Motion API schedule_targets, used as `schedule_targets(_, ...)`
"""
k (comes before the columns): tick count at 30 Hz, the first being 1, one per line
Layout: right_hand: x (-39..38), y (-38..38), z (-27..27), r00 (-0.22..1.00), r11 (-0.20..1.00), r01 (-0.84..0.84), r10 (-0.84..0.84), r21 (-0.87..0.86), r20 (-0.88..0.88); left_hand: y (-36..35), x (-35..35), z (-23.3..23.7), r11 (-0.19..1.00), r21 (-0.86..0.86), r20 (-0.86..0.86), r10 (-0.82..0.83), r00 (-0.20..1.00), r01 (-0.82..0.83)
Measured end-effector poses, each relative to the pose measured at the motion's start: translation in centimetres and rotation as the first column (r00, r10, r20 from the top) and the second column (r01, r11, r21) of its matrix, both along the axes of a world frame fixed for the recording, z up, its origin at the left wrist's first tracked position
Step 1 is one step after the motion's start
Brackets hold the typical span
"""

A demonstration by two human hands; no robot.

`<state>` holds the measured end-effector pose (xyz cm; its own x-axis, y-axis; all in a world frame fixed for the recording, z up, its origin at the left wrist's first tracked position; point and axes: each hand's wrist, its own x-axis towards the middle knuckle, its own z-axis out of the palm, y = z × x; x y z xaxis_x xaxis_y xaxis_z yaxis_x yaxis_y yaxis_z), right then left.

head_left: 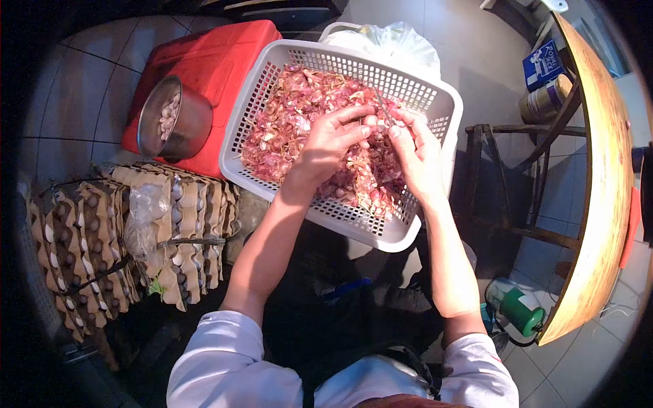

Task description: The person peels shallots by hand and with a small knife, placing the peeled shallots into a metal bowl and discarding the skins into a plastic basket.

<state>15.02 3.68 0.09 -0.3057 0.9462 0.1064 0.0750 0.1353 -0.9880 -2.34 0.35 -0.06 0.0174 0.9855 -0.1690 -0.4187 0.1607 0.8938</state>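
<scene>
A white plastic basket (272,68) rests tilted on my lap, filled with reddish-purple shallot skins and shallots (286,122). Both hands work above its middle. My left hand (330,143) pinches a small pale shallot (371,122) at its fingertips. Beside it, my right hand (415,153) grips a thin knife (382,105), whose blade points up and away, its edge against the shallot.
A steel pot (170,119) holding peeled bulbs sits on a red cooler (218,61) at the left. Stacked egg cartons (122,231) stand lower left. A wooden table edge (598,177) curves along the right, with a green bottle (520,309) below it. A plastic bag (394,41) lies behind the basket.
</scene>
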Motion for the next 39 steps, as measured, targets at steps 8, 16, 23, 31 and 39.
schedule_targets(8,0.1,0.2,-0.4,0.998,0.999,0.025,-0.027,-0.042,-0.054,-0.1,0.4,1.0,0.999,-0.003,0.061,-0.032,0.998,0.032)
schedule_targets(16,0.2,0.1,0.2,0.999,0.996,0.016,-0.019,-0.089,-0.030,0.1,-0.1,0.6,1.000,0.013,0.052,0.018,0.998,-0.018)
schedule_targets(23,0.1,0.0,0.3,0.999,0.993,-0.021,0.016,-0.120,-0.047,0.1,0.0,0.4,0.996,0.080,0.065,0.039,0.997,-0.044)
schedule_targets(31,0.0,-0.7,1.6,0.992,0.992,-0.120,0.118,0.041,0.040,0.1,-0.1,0.2,0.990,0.138,0.006,-0.009,1.000,0.009)
schedule_targets(39,0.0,-0.8,2.1,0.982,0.979,-0.156,0.139,0.133,0.126,-0.4,0.7,0.8,0.998,0.056,0.108,0.019,0.994,-0.025)
